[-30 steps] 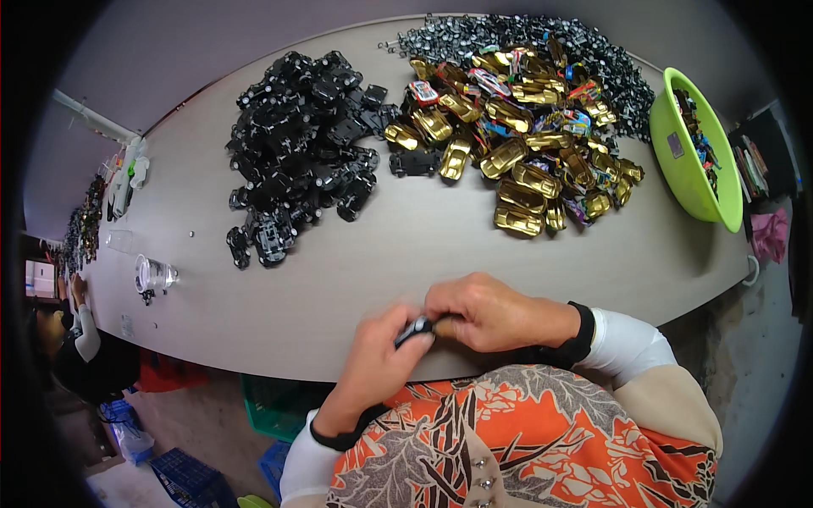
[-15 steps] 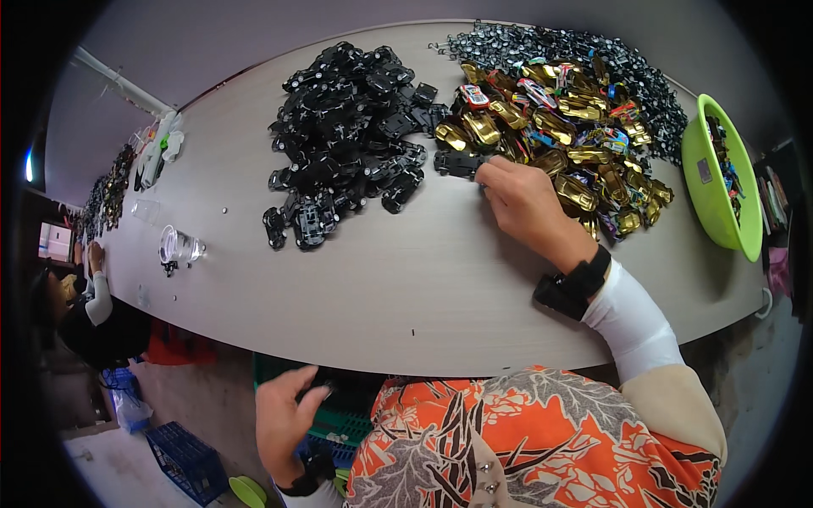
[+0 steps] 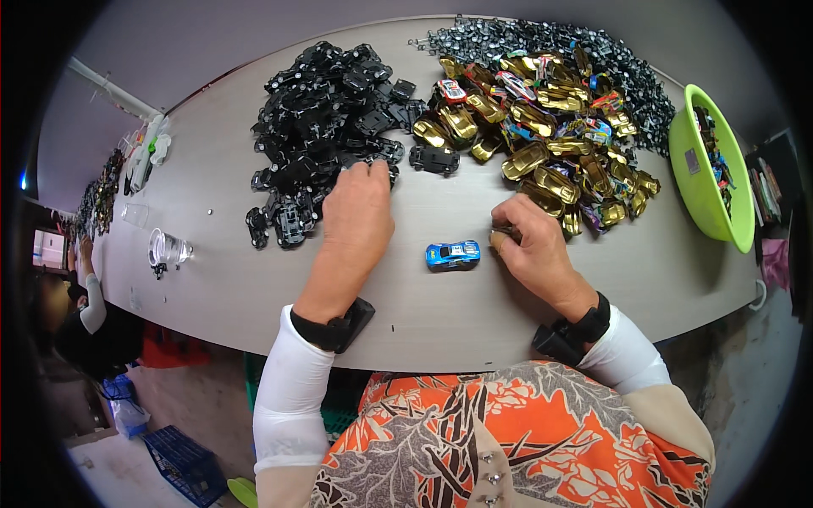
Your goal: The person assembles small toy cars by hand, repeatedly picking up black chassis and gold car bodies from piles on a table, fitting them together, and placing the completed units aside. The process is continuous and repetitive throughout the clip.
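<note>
My left hand (image 3: 360,222) reaches to the near right edge of a heap of black toy car chassis (image 3: 318,110). Its fingers are bent together against a chassis there; the fingertips are hidden. A blue toy car (image 3: 453,256) lies on the table between my two hands, touched by neither. Right of it, my right hand (image 3: 542,258) is closed in a pinch around a small dark-gold piece (image 3: 506,230), mostly covered by the fingers. One black chassis (image 3: 434,159) sits apart between the black heap and a heap of gold and coloured toy car bodies (image 3: 559,182).
Small dark and silvery parts (image 3: 533,41) are heaped along the back. A lime-green basin (image 3: 741,182) holding more pieces stands at the right edge. On the left are a clear cup (image 3: 168,248) and, further off, another person (image 3: 93,309) at the same table (image 3: 254,296).
My left hand has risen from below the table's front edge to the black heap. My right hand has drawn back toward me from the coloured heap. The blue car now shows on the table.
</note>
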`<state>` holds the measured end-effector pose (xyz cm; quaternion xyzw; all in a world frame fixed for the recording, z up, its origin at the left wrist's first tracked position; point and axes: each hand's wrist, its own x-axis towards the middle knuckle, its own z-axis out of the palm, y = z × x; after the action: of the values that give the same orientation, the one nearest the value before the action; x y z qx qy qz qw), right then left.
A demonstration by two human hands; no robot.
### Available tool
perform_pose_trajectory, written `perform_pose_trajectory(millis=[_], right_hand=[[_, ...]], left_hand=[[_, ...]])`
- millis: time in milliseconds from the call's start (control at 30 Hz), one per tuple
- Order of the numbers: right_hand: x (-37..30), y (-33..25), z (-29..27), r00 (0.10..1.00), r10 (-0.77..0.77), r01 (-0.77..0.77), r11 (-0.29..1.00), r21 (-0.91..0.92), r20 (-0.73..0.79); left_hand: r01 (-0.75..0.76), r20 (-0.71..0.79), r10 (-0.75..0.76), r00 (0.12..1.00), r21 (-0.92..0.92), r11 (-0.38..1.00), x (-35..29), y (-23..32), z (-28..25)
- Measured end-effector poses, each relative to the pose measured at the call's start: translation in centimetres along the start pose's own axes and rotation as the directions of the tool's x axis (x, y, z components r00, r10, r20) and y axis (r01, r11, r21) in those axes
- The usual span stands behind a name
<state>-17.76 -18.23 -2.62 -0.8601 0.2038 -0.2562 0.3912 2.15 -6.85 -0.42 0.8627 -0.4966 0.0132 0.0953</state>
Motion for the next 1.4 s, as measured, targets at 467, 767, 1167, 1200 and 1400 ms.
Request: perform_pose_trajectory(millis=[467, 767, 1167, 1200, 1400], right_hand=[[0.3, -2.4, 0.4, 0.975, -0.059, 0.057, 0.998, 0.013, 0.215], [0.1, -2.4, 0.3, 0.930, 0.216, -0.363, 0.651, 0.666, 0.296], [-0.1, -1.8, 0.0, 0.924, 0.238, -0.382, 0.608, 0.695, 0.300], [0.0, -2.3, -0.4, 0.900, 0.280, -0.437, 0.558, 0.706, 0.335], [0.0, -2.5, -1.2, 0.915, 0.271, -0.400, 0.510, 0.762, 0.298]], left_hand=[[0.105, -0.023, -0.131, 0.991, -0.463, 0.880, -2.8, 0.3, -0.4], [0.374, 0.379, 0.017, 0.925, -0.905, -0.200, -5.0, 4.2, 1.1], [0.430, 0.370, 0.224, 0.902, -0.821, -0.376, -5.2, 3.2, 1.6], [0.426, 0.362, 0.231, 0.903, -0.824, -0.373, -5.2, 3.5, 1.6], [0.393, 0.365, 0.167, 0.916, -0.730, -0.558, -4.7, 3.1, 1.4]])
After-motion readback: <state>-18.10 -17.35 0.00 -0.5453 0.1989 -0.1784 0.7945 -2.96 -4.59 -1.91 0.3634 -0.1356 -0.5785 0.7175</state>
